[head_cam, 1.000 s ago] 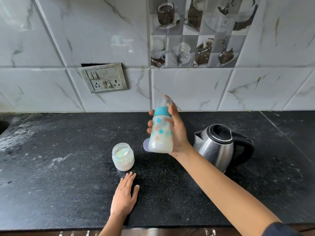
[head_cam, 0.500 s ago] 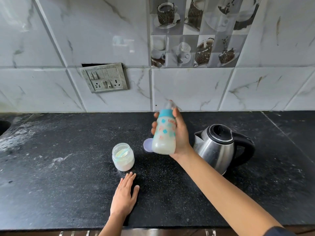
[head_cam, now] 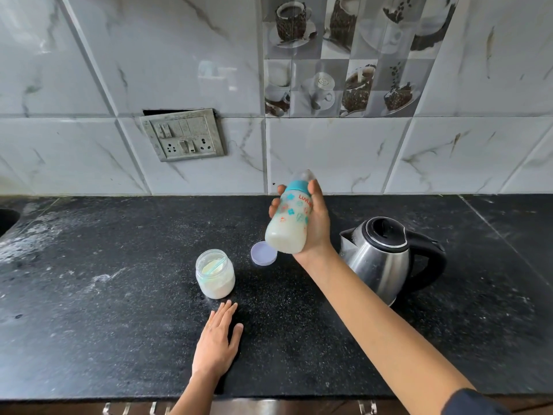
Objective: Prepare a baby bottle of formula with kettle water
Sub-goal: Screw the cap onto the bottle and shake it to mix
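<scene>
Bottle (head_cam: 288, 226), capped and milky, is gripped round its body by the right hand (head_cam: 319, 232), raised and tilted, likely for mixing. Left hand (head_cam: 215, 339) lies flat with straight fingers (head_cam: 226, 313) just short of the jar (head_cam: 215, 274), bracing, I judge

Right hand (head_cam: 314, 232) grips teal-collared plastic baby bottle (head_cam: 288, 220) of milky liquid, lifted, tilted; fingers wrapped round body. Left hand (head_cam: 217, 342) flat on black speckled counter (head_cam: 89, 324), open glass powder jar (head_cam: 215, 273) just beyond fingertips.
</scene>
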A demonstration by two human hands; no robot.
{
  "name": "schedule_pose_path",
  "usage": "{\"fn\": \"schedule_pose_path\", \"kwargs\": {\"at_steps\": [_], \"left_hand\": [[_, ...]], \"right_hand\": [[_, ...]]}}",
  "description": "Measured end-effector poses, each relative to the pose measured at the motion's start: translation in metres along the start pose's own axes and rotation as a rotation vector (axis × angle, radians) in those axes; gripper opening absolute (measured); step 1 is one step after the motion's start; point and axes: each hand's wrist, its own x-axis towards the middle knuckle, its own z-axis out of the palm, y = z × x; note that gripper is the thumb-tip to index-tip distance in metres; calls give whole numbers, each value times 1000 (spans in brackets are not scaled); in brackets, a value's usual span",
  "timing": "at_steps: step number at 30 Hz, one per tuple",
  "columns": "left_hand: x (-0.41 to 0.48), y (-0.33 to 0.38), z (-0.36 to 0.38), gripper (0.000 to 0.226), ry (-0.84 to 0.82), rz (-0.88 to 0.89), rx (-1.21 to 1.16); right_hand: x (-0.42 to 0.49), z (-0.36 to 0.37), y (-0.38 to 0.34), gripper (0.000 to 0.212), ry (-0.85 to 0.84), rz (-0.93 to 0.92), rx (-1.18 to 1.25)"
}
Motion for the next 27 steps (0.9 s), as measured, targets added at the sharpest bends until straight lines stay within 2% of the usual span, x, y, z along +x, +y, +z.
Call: {"fn": "schedule_pose_path", "kwargs": {"at_steps": [2, 5, 7, 8, 10, 12, 15, 17, 20, 24, 27], "left_hand": [[0, 0, 0, 70, 5, -5, -2], [0, 2, -1, 70, 15, -1, -11], [-1, 2, -1, 70, 18, -1, -13], [-1, 2, -1, 70, 16, 1, -15], [-1, 2, -1, 69, 11, 1, -13], [-1, 1, -1, 68, 11, -2, -15], [-1, 1, -1, 68, 17, 2, -14], [-1, 3, -2, 69, 16, 7, -11], [-1, 4, -2, 70, 23, 8, -15], [0, 3, -2, 70, 17, 4, -13], [0, 2, -2, 69, 5, 7, -12]], "right_hand": [[-4, -3, 5, 90, -40, 66, -27], [-17, -6, 15, 77, -97, 107, -145], [-11, -4, 10, 75, -62, 80, -86], [-7, -3, 5, 71, -22, 71, -20], [-6, -2, -2, 49, 21, 87, 23], [-12, -5, 4, 43, -18, 113, -72], [-13, -2, 8, 61, -70, 46, -142], [-3, 0, 0, 74, -66, 31, -52], [-2, -1, -2, 64, -67, 71, -10], [-9, -4, 9, 74, -99, 58, -114], [0, -2, -1, 74, -57, 38, 1]]}}
